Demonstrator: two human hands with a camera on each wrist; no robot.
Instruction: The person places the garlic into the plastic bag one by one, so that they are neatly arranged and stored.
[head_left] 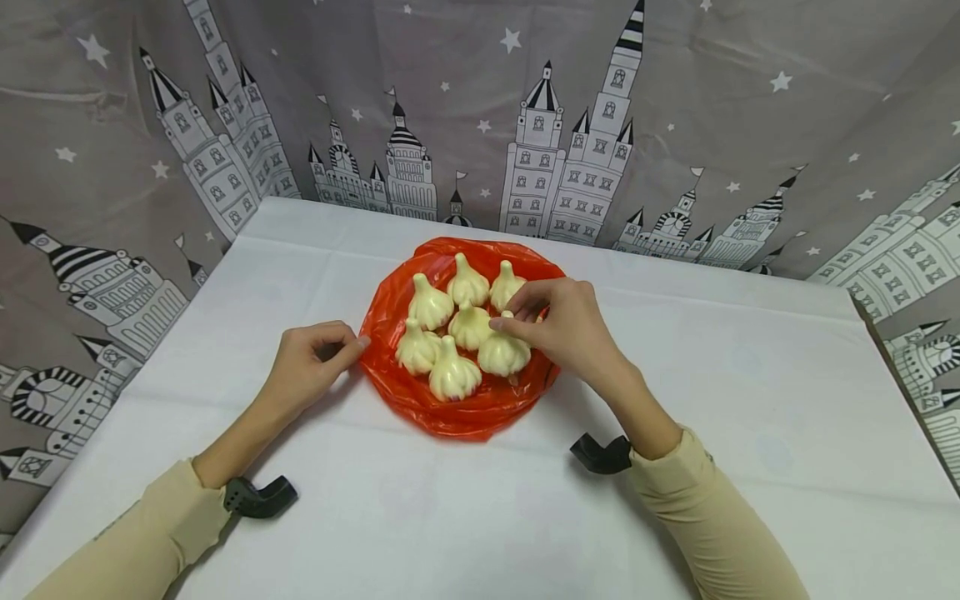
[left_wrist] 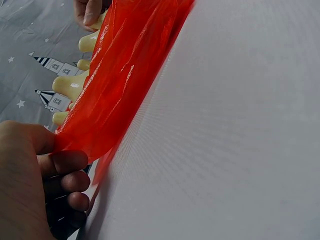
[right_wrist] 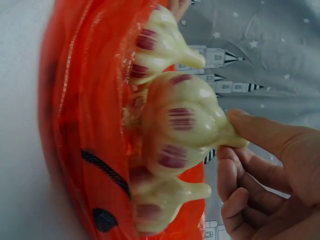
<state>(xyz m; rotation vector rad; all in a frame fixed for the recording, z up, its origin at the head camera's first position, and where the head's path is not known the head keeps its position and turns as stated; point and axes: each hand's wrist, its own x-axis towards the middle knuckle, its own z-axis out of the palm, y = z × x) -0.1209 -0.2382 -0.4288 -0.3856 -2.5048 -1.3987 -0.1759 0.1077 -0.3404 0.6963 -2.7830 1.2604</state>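
Note:
Several pale garlic bulbs (head_left: pixel 455 371) with purple streaks sit in a red plastic bag (head_left: pixel 427 421), whose rim is spread open in a rough circle. My right hand (head_left: pixel 566 325) pinches the stem of the garlic bulb (head_left: pixel 504 354) at the bag's right side. In the right wrist view, thumb and fingers close around that stem, and neighbouring bulbs (right_wrist: pixel 170 200) stand beside it. At the left edge of the bag, my left hand (head_left: pixel 315 362) pinches the red plastic between thumb and forefinger, as the left wrist view shows.
A white cloth (head_left: pixel 480 533) covers the table under the bag. Behind it hangs a grey curtain (head_left: pixel 465 50) printed with castles and stars. Black wrist-worn devices sit at both cuffs, the left one (head_left: pixel 258 497) and the right one (head_left: pixel 600 454).

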